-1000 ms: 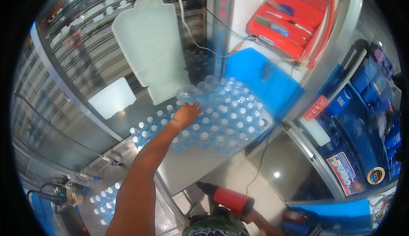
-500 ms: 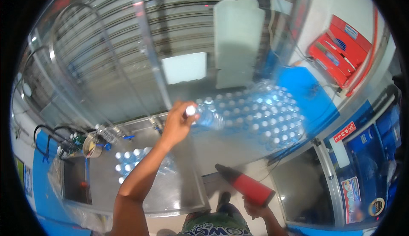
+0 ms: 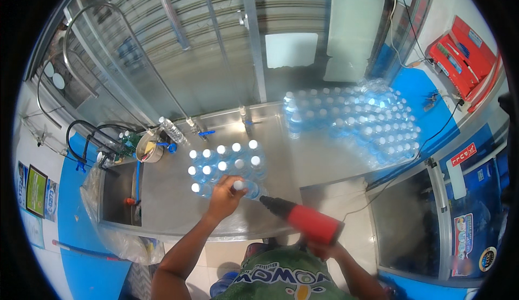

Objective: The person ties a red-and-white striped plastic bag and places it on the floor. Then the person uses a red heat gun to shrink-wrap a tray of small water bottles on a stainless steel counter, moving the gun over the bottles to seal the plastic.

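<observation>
My left hand [image 3: 225, 198] pinches a clear plastic water bottle [image 3: 251, 189] by its white cap, with the bottle tilted and its body toward the right. In my right hand [image 3: 323, 249] is a red heat gun [image 3: 315, 224]; its black nozzle points at that bottle, close to the lower body. Just beyond my left hand, several capped water bottles [image 3: 222, 166] stand in rows on the steel counter [image 3: 167, 202]. A larger group of similar bottles [image 3: 351, 121] fills the counter's far right part.
At the left are a sink [image 3: 119, 194] and a small tub [image 3: 149, 147] of tools. Blue-handled taps [image 3: 204, 133] line the back edge. An open red case [image 3: 459, 56] lies at the far right, and a dark cord [image 3: 373, 194] runs along the counter's right side.
My left hand has brought the bottle from beside the large group to the near side of the smaller rows. The heat gun has come up, its nozzle now close to the bottle.
</observation>
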